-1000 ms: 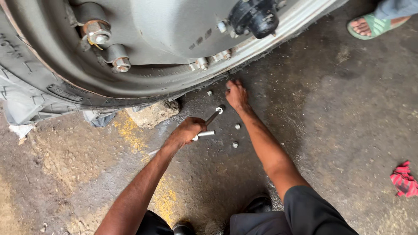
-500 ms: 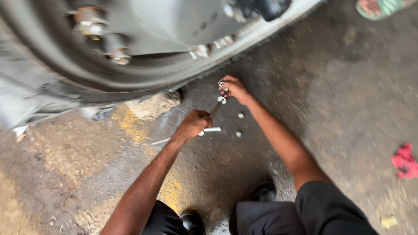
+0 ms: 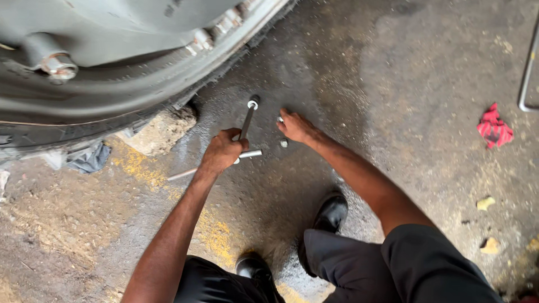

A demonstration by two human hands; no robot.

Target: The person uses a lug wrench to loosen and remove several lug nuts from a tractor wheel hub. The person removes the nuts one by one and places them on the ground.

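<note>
The left hand (image 3: 223,150) was clenched tight around a metal wrench (image 3: 245,125), a cross-shaped one, gripping it right where the bars meet. One bar ran up and away from the fist, ending in a socket head (image 3: 254,102) resting on the dark concrete floor (image 3: 393,84) just below the big tyre (image 3: 101,101). Another bar stuck out sideways past the knuckles, and a longer one trailed back toward the yellow-stained patch of ground.

The right hand (image 3: 296,127) was down flat on the floor just beside the wrench, fingers spread and reaching at a small nut (image 3: 280,119) by the fingertips; whether they had pinched it, I could not tell. A second small nut (image 3: 284,143) lay loose just under the wrist.

A chunk of stone (image 3: 160,132) sat wedged under the tyre. Black shoes (image 3: 331,213) were planted below, knees bent in dark trousers. Off to the far side, well apart, lay a red rag (image 3: 494,128).
</note>
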